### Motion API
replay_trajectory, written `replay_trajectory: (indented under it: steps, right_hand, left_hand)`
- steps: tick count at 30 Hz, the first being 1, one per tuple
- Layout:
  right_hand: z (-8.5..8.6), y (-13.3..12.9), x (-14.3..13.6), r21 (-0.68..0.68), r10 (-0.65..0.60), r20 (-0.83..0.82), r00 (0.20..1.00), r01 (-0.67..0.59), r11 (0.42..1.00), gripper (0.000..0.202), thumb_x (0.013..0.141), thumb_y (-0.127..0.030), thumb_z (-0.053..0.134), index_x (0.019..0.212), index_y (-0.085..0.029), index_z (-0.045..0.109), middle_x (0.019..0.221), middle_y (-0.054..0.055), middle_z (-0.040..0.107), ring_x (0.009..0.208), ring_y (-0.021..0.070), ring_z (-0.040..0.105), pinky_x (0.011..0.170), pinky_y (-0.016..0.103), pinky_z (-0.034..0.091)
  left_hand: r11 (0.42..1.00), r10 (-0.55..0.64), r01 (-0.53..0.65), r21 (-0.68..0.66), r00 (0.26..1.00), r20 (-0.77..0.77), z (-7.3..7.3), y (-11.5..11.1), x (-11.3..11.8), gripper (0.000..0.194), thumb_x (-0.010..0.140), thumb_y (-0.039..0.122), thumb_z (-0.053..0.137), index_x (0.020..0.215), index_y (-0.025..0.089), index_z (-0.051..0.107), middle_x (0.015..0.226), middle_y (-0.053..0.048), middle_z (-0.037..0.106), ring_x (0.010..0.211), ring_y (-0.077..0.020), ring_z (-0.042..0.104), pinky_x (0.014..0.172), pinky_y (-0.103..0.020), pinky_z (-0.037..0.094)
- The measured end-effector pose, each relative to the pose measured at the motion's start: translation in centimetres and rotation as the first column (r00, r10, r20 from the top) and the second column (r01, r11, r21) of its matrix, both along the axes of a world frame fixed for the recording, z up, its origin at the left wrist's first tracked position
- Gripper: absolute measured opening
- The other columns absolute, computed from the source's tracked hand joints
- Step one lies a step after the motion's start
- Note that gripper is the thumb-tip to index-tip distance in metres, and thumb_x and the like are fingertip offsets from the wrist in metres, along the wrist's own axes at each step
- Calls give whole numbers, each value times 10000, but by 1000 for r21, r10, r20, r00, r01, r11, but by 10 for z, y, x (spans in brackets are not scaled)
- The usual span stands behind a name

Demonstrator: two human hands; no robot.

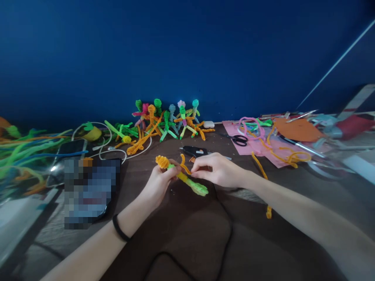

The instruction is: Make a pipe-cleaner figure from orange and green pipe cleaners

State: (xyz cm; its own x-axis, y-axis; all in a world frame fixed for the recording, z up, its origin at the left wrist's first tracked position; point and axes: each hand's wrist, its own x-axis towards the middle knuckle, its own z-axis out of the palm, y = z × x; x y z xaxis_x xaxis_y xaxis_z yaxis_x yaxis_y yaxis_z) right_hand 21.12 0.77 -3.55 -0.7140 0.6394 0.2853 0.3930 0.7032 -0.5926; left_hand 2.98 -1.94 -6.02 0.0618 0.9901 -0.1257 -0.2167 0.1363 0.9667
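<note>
My left hand (159, 181) is closed round the middle of a pipe-cleaner figure (198, 188), thumb on top. Its coiled orange head points up and left, and a fuzzy yellow-green part slants down to the right. A short orange pipe-cleaner piece (184, 164) sticks out beside the body toward my right hand (213, 168). The thumb and forefinger of that hand pinch its end. Just behind the right hand lies a black tool with a pointed tip (195, 151), partly covered by the fingers. Where the orange piece meets the body is hard to make out.
Several finished pipe-cleaner figures (166, 121) stand against the blue wall. On the left are loose pipe cleaners (26, 150), a white cable (101, 152) and a phone (93, 191). Black scissors (239, 140), pink sheets (234, 127) and orange pipe cleaners lie right. A black cord (230, 230) crosses the front.
</note>
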Motion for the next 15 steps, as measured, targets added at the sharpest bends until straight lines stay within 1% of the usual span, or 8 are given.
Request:
replay_trajectory:
  steps: [3, 6, 8, 11, 13, 15]
  right_hand:
    - [0, 5, 3, -147, 31, 6, 999, -30, 989, 99, 778, -202, 559, 749, -142, 633, 689, 1, 617, 611, 91, 523, 571, 193, 373]
    - [-1, 8, 4, -240, 44, -14, 999, -46, 970, 102, 759, -210, 575, 778, -140, 646, 727, 5, 631, 656, 103, 545, 594, 197, 392]
    - [-1, 8, 4, -276, 63, -10, 998, -64, 959, 117, 757, -227, 580, 791, -139, 649, 741, 8, 631, 670, 107, 551, 606, 201, 400]
    - [-1, 7, 4, -302, 88, -4, 996, -85, 950, 103, 758, -194, 566, 783, -132, 644, 727, 11, 621, 652, 100, 550, 587, 195, 405]
    - [-1, 5, 4, -305, 95, -15, 995, -95, 948, 97, 756, -184, 565, 781, -127, 639, 737, 16, 621, 655, 99, 556, 587, 191, 413]
    - [-1, 4, 3, -302, 85, -18, 996, -86, 949, 112, 754, -221, 581, 773, -125, 634, 731, 17, 619, 647, 98, 552, 584, 191, 415]
  left_hand:
    - [997, -79, 80, -19, 997, 23, 4, -3, -1, 81, 601, 208, 643, 617, 164, 577, 585, 9, 571, 586, -110, 489, 551, -221, 347]
    - [973, -230, 230, -17, 973, 16, 7, -7, -2, 44, 596, 182, 632, 606, 164, 593, 569, 2, 590, 573, -110, 490, 537, -221, 338]
    - [938, -346, 345, -35, 938, -9, 9, -10, -2, 24, 595, 167, 622, 597, 165, 598, 561, -2, 596, 557, -111, 491, 530, -227, 336]
    - [862, -507, 500, -84, 856, -102, 11, -12, -2, 12, 600, 157, 612, 593, 162, 604, 567, -14, 607, 535, -116, 485, 505, -233, 324]
    - [823, -568, 558, -103, 803, -183, 11, -12, -2, 34, 610, 145, 597, 580, 153, 612, 569, -18, 600, 523, -110, 466, 491, -233, 313]
    - [806, -588, 581, -112, 767, -257, 11, -12, -2, 75, 617, 131, 574, 560, 142, 622, 564, -17, 583, 522, -105, 451, 492, -234, 309]
